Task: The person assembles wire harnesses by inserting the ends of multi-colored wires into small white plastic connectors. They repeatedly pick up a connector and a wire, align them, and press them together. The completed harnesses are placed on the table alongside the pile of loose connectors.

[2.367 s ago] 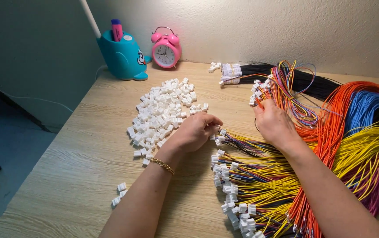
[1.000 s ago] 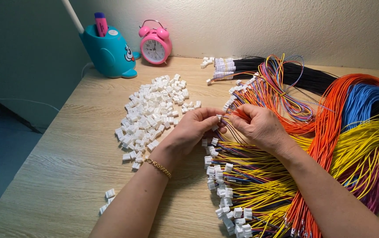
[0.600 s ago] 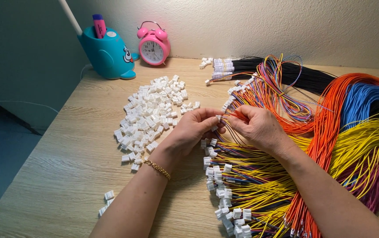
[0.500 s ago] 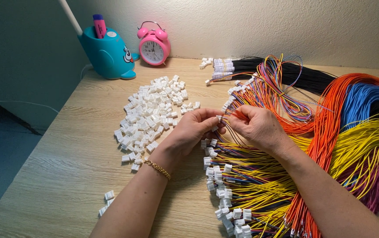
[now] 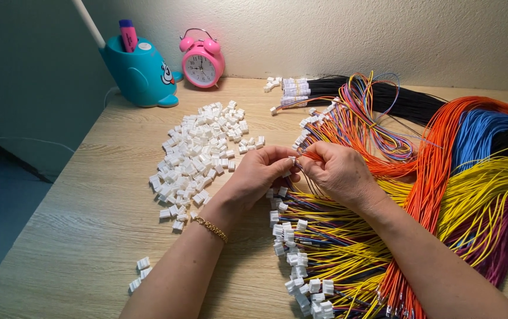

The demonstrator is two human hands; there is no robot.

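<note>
Above the wooden desk [image 5: 77,236], both hands' fingers [image 5: 278,160] apparently pinch a white connector [image 5: 293,159] between them.

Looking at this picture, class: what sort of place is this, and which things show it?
Probably a home desk used for small assembly work. On the wooden desk lie a pile of white connector housings and bundles of coloured wires; a pink alarm clock and a teal pen holder stand by the wall.

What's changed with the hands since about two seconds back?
The left hand left the pile of loose white connectors and the right hand came in off the wire bundles; they now meet, pinching a small white connector with its wires. The pile, clock and holder have not moved.
</note>
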